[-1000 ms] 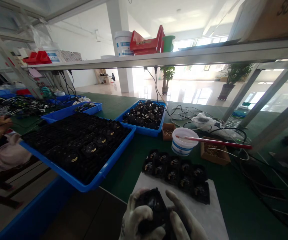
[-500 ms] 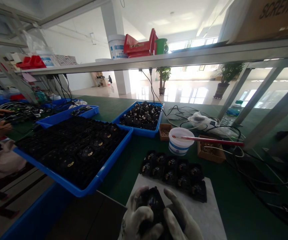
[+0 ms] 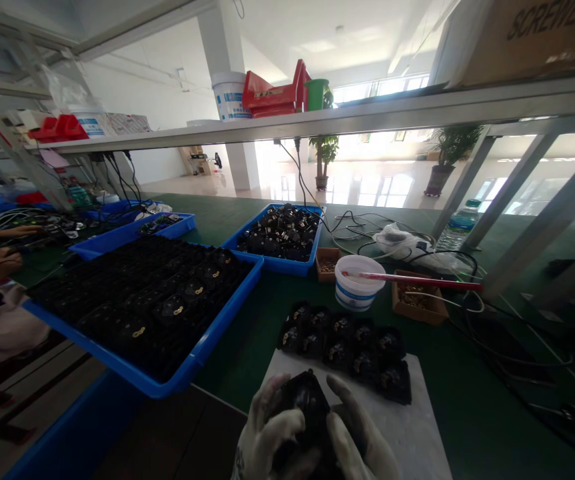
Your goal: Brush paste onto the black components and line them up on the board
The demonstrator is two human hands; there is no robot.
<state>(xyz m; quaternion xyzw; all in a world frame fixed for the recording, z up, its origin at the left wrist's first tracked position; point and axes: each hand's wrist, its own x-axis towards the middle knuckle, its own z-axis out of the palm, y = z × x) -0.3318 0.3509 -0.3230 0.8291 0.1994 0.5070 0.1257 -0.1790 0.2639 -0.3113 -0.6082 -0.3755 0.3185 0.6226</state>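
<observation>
My left hand (image 3: 270,427), in a whitish glove, wraps round the left side of a black plastic housing (image 3: 307,400) at the bottom centre. From the other side my right hand (image 3: 360,433), gloved alike, presses its fingers against the same part. The housing is held over a pale board (image 3: 417,420), and its lower portion is hidden by the fingers and dark shadow. Just beyond, two rows of similar black housings (image 3: 337,350) stand at the board's far edge, with small metal bits showing on them.
Left lies a blue tray (image 3: 187,373) full of black parts. Behind is a second blue tray (image 3: 312,263). A white tub (image 3: 357,293) carries a red-handled brush (image 3: 427,282), between small boxes of brass-coloured pieces (image 3: 414,297). Cables run at right; a co-worker's hands (image 3: 2,263) are far left.
The view has shifted slightly. Both my hands keep hold of the black housing, with only small finger movements. The co-worker's hands at the far left have moved a little.
</observation>
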